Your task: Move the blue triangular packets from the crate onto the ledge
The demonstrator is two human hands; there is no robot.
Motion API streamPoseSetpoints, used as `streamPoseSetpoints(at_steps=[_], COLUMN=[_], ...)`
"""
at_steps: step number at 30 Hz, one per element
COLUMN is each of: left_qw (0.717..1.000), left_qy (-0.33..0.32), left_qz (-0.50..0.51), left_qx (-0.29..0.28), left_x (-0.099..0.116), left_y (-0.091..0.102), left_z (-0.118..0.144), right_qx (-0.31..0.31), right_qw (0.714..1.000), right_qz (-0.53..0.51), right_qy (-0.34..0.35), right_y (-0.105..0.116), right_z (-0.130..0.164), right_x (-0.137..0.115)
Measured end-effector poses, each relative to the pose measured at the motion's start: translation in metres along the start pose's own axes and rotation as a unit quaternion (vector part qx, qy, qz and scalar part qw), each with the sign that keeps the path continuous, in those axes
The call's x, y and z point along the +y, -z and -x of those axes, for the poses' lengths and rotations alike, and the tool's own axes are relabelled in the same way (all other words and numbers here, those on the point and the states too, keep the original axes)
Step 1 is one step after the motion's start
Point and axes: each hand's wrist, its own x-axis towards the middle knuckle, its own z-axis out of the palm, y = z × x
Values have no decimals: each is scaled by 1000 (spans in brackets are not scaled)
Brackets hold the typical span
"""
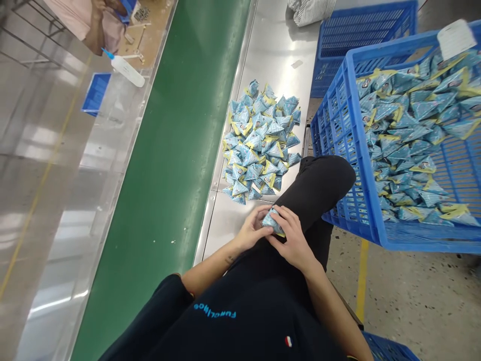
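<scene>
Both my hands meet over my lap at the edge of the steel table [270, 45]. My left hand [252, 230] and my right hand [291, 240] together grip one small blue and yellow triangular packet [272, 221] between their fingers. A pile of several of the same packets [259, 140] lies on the steel table just beyond my hands. My raised knee in black trousers [319, 185] sits to the right of the pile.
A blue plastic crate [345, 165] holding many packets stands at my right, with another blue crate [364, 30] behind it. A green conveyor belt [169, 165] runs along the left. Another person [93, 25] and a white bottle [126, 70] are at the far left.
</scene>
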Motion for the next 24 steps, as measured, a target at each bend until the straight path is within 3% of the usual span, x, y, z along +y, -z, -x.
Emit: streamPoseSetpoints(at_steps=[3,5,7,10,13,15,17,20,22,24], left_qw=[986,952,916,882,865,861,862,867,865,855], left_qy=[-27,-41,-27,9,-2,-40,-89,-168,-223,-271], left_qz=[-142,-273,-376,-452,-465,-453,-439,-434,-436,-437], left_qx=[82,133,139,132,187,226,236,179,111,63], left_x=[-6,-15,-26,-43,-49,-44,-35,-24,-22,-26], left_y=[32,55,74,86,86,79,67,36,11,-11], left_z=[-23,-42,-61,-80,-84,-76,-60,-34,-21,-16], right_qx=[7,8,12,24,72,157,277,436,458,430], right_qw=[1000,1000,999,999,997,987,959,891,866,834], right_qz=[24,19,8,-6,-7,15,53,125,151,183], right_qy=[-3,-21,-38,-40,-23,-28,-38,-32,-132,-293], right_y=[1,4,6,10,34,68,117,201,251,290], right_z=[5,10,13,14,14,16,19,19,12,3], right_x=[4,6,6,1,-2,3,19,60,89,114])
